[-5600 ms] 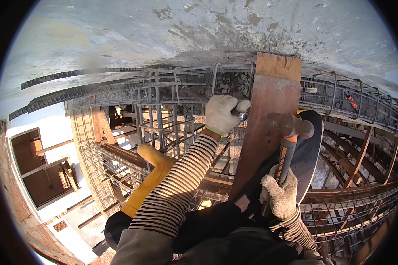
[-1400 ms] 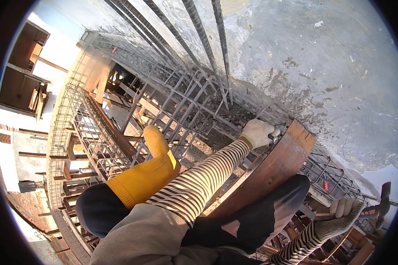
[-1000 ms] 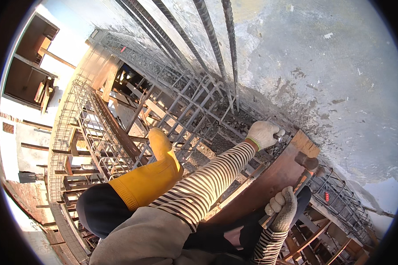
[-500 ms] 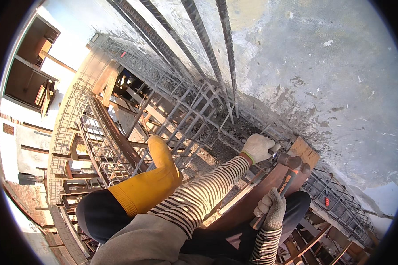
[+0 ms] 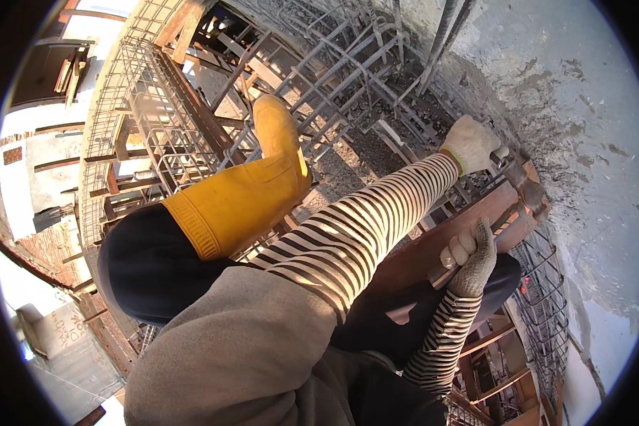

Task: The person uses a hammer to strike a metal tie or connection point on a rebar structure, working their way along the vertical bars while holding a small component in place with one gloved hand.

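Observation:
My left hand (image 5: 468, 145), in a pale knit glove, is closed at the upper end of a reddish-brown board (image 5: 412, 257). A short metal piece (image 5: 500, 162) shows at its fingertips; its kind is unclear. In the matching glove, my right hand (image 5: 472, 260) is closed round the handle of a hammer (image 5: 527, 190). The hammer's head is just beyond my left fingertips, beside the board's end and close to the wall. Whether the head touches the metal piece cannot be made out. Both forearms wear black-and-white striped sleeves.
A grey, rough concrete wall (image 5: 582, 156) rises at the right, with upright rebars (image 5: 444, 42) before it. Rebar cages (image 5: 341, 64) run across open gaps beside my yellow boot (image 5: 241, 199). Timber props and beams (image 5: 493, 341) lie below at the lower right.
My view has shifted and turned, so the hands sit farther right and the wall has slid right. The hammer stays in my right hand, its head still close to my left fingers.

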Motion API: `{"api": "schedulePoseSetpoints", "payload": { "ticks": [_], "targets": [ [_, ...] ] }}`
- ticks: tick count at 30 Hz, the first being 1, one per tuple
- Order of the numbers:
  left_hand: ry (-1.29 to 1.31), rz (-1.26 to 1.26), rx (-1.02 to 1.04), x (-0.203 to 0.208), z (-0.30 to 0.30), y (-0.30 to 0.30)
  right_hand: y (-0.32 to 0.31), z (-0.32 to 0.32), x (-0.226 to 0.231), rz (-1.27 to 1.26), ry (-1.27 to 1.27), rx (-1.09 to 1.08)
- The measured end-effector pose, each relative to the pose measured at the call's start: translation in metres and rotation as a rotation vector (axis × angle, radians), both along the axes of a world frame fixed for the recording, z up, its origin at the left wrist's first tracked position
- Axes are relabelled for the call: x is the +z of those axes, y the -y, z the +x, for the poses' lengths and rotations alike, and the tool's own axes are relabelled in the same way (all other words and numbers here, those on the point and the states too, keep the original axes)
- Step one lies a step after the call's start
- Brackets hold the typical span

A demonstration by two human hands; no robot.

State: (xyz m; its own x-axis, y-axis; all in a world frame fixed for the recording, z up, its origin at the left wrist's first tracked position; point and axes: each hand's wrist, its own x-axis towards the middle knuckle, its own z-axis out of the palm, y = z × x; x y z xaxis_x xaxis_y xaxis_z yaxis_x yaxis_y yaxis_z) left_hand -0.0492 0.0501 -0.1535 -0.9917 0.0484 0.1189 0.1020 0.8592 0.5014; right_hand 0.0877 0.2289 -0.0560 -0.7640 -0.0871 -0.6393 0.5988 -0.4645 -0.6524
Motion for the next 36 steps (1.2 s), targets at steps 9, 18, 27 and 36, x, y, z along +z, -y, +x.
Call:
{"api": "schedulePoseSetpoints", "payload": {
  "ticks": [9, 18, 27, 36],
  "targets": [
    [0.147, -0.044, 0.013, 0.020, -0.011, 0.001, -0.109, -0.055, 0.132, 0.157, -0.812, -0.321],
    [0.046, -0.082, 0.022, 0.010, -0.015, 0.001, 0.007, -0.005, 0.001, -0.069, 0.085, 0.106],
    [0.111, -0.106, -0.004, 0.016, -0.013, -0.003, -0.121, -0.060, 0.132, 0.109, -0.834, -0.434],
    [0.070, -0.062, 0.048, 0.013, -0.009, 0.007, 0.011, -0.012, 0.016, -0.041, 0.081, 0.161]
  ]
}}
